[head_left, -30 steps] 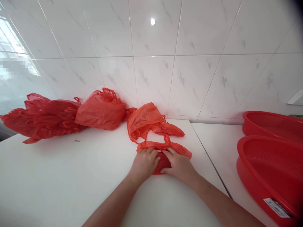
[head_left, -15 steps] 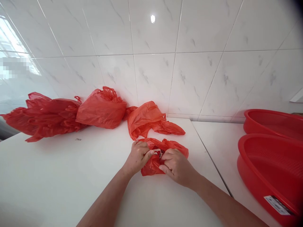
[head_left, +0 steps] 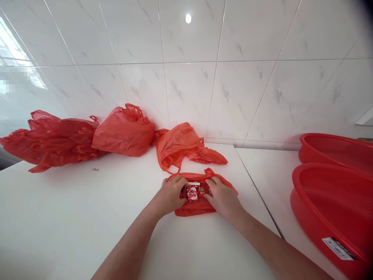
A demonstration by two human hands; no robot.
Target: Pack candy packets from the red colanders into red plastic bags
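Note:
A small red plastic bag [head_left: 195, 210] lies on the white counter [head_left: 72, 217] in front of me. My left hand [head_left: 170, 194] grips its left edge with curled fingers. My right hand [head_left: 223, 198] grips its right edge the same way. Between the two hands the bag's mouth is pulled apart, and a small red packet with white print [head_left: 192, 192] shows inside it. Part of the bag is hidden under my hands.
Several more red plastic bags lie along the tiled wall: a flat heap [head_left: 49, 142] at the far left, a full one [head_left: 124, 132], a crumpled one [head_left: 182, 147]. Two red plastic basins [head_left: 329, 202] stand at the right.
My hands were pressed together on the folded bag. They have since pulled its mouth apart, so the printed red packet inside now shows.

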